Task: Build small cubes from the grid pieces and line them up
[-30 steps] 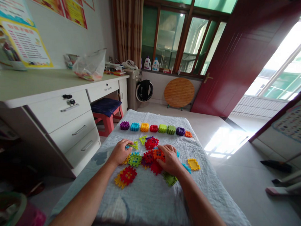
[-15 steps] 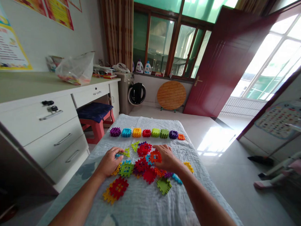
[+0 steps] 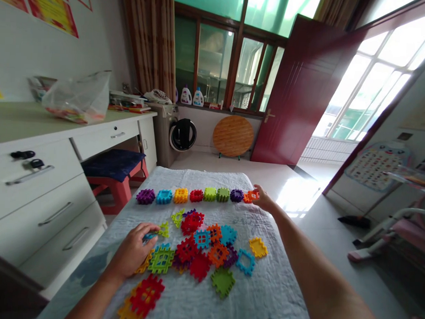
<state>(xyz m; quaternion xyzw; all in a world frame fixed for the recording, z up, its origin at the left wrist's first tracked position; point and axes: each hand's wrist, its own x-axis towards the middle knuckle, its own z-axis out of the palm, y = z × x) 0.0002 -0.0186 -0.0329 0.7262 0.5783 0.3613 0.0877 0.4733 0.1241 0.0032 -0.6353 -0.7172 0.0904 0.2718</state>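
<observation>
Flat plastic interlocking pieces (image 3: 198, 252) in many colours lie in a heap on a cloth-covered table (image 3: 193, 307). Along the table's far edge runs a row of assembled cubes (image 3: 181, 195), purple through orange. My right hand (image 3: 263, 198) reaches to the right end of that row, fingers pinched on an orange piece (image 3: 250, 196) there. My left hand (image 3: 134, 254) rests curled at the left side of the heap, touching a small blue piece (image 3: 148, 236) next to a green square piece (image 3: 161, 259). A red piece on a yellow one (image 3: 143, 296) lies near my left forearm.
A white desk with drawers (image 3: 40, 190) stands to the left, with a clear plastic bag (image 3: 77, 99) on top and a red stool with a blue cushion (image 3: 114, 174) under it. A round wooden tabletop (image 3: 233, 136) leans at the far wall beside an open red door (image 3: 298, 92).
My right hand has left the heap and stretched forward to the right end of the cube row, pinching the orange piece. The view has swung right. My left hand stays by the heap.
</observation>
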